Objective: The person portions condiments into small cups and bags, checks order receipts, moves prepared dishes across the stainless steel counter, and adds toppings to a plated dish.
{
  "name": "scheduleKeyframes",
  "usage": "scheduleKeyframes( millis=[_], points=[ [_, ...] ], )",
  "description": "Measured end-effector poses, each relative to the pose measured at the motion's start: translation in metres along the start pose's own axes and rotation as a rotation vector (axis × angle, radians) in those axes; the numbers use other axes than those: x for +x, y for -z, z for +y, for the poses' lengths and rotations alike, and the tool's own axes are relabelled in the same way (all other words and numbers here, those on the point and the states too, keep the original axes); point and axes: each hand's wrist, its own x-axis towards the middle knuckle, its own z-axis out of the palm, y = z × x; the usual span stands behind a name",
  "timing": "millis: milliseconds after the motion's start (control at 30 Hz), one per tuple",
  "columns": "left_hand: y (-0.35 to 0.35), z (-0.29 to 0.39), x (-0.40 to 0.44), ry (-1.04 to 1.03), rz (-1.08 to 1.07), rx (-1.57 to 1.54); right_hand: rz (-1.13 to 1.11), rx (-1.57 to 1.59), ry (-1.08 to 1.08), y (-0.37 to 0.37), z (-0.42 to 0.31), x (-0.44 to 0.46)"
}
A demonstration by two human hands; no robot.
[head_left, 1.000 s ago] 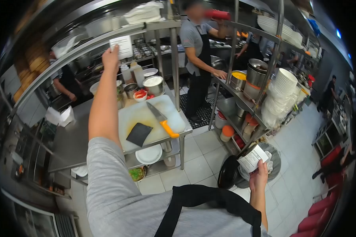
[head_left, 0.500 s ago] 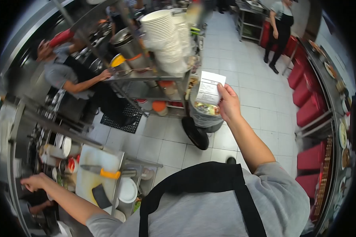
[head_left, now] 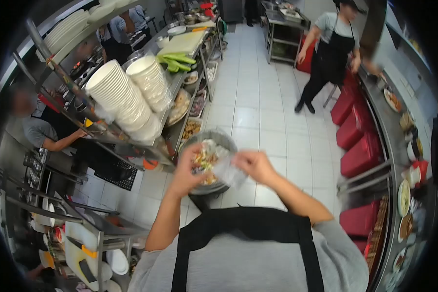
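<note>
Counted: two hands and one pale, thin sheet [head_left: 230, 171], blurred and without readable print, above the 3 o'clock side of one lined bin [head_left: 231, 140] containing mixed scraps. The right hand [head_left: 253, 166] pinches the sheet from 2 o'clock, its forearm running toward 4 o'clock; the left hand [head_left: 186, 171] curves at 9 o'clock, forearm toward 7, any grip impossible to tell. Two bowl stacks [head_left: 120, 100] stand at the bin's 10 o'clock, green peppers [head_left: 176, 62] at 11.
</note>
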Motion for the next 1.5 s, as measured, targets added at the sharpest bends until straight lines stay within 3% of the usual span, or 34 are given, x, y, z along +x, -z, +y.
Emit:
scheduleKeyframes(
  millis=[33,100,167,267,333,400,533,600,667,800,1000,1033,1100,1167,1233,1267,1300,1400,1433,1467,1500],
  points=[
    [-0.018,-0.003,0.018,-0.008,-0.173,0.126,-0.029,-0.088,0.265,0.01,0.014,0.005],
    [-0.046,-0.011,0.057,0.242,-0.443,0.232,-0.106,-0.121,0.301,0.035,0.028,0.019],
    [-0.068,-0.049,0.087,0.263,-0.385,0.142,-0.141,-0.041,0.037,0.065,0.041,0.039],
    [-0.086,-0.069,0.145,0.272,-0.14,0.026,-0.067,0.524,-0.068,0.101,0.11,0.086],
    [-0.095,-0.084,0.189,0.316,-0.036,-0.125,-0.087,0.651,-0.137,0.13,0.136,0.122],
    [-0.102,-0.093,0.238,0.273,-0.001,0.018,-0.035,0.642,-0.204,0.154,0.162,0.168],
    [-0.102,-0.11,0.348,0.184,0.213,0.27,0.139,0.436,-0.085,0.19,0.189,0.271],
    [-0.086,-0.111,0.428,-0.015,0.307,0.291,0.162,0.492,0.014,0.223,0.177,0.339],
    [-0.066,-0.126,0.514,-0.142,0.255,0.297,0.115,0.635,-0.026,0.246,0.176,0.397],
    [-0.046,-0.109,0.634,-0.156,0.099,0.344,0.12,0.825,0.081,0.277,0.179,0.484],
    [-0.024,-0.136,0.75,-0.019,0.073,0.534,0.072,0.292,0.511,0.314,0.225,0.621],
    [-0.022,-0.141,0.766,-0.032,0.139,0.537,0.037,0.225,0.478,0.32,0.231,0.648],
    [-0.024,-0.155,0.789,-0.063,0.268,0.543,-0.029,0.087,0.416,0.331,0.242,0.701],
    [-0.023,-0.178,0.804,-0.147,0.494,0.546,0.006,0.146,0.534,0.332,0.255,0.774],
    [-0.018,-0.207,0.8,-0.083,0.596,0.54,0.036,0.149,0.64,0.337,0.268,0.856],
    [-0.012,-0.235,0.79,-0.064,0.596,0.571,-0.012,0.184,0.528,0.342,0.26,0.893],
    [-0.013,-0.242,0.775,0.056,0.608,0.412,-0.072,0.346,0.55,0.34,0.25,0.935],
    [-0.003,-0.285,0.705,0.251,0.691,0.59,-0.131,0.514,0.575,0.332,0.215,1.056],
    [-0.012,-0.287,0.686,0.291,0.91,0.222,-0.186,0.677,0.531,0.326,0.199,1.09],
    [-0.011,-0.293,0.661,0.355,0.985,0.38,-0.211,0.731,0.477,0.319,0.188,1.134],
    [-0.01,-0.296,0.641,0.385,1.001,0.729,-0.22,0.817,0.532,0.305,0.182,1.189]
  ],
)
